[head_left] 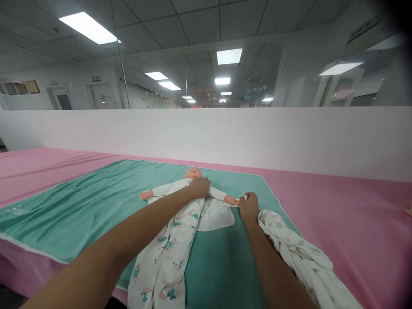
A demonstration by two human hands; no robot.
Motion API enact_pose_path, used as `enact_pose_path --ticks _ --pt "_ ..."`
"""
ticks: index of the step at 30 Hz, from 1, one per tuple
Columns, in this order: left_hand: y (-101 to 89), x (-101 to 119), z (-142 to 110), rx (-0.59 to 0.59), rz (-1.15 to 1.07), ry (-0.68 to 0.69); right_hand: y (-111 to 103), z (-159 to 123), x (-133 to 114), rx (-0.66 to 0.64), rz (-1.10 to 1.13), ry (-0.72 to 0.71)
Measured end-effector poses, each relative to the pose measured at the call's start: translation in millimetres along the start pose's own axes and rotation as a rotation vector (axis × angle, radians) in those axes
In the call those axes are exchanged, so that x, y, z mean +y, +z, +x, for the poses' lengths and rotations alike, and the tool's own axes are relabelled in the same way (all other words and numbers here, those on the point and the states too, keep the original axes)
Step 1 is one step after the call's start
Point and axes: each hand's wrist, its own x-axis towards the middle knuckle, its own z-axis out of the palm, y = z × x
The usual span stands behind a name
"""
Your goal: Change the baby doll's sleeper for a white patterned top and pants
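Observation:
A baby doll (193,173) lies on its back, head away from me and arms stretched out sideways. White sleeves cover its arms, and a white printed baby romper (174,244) stretches over its body toward me. My left hand (200,187) rests at the doll's upper chest and shoulder, its fingers curled; what they grip is hidden. Beside the doll's right-side hand, my right hand (249,207) pinches the edge of white cloth. That cloth seems joined to a plain white garment flap (215,216) spread beside the body.
A green towel (222,266) lies under the doll on a pink-covered table (350,214). Another white printed baby garment (299,253) is bunched beside my right forearm. A low white wall (206,133) with glass above borders the far side.

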Motion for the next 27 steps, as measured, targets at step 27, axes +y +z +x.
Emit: enact_pose_path --ticks 27 --pt "34.5 -160 -131 -0.183 -0.916 0.013 55 -73 -75 -0.776 0.506 -0.365"
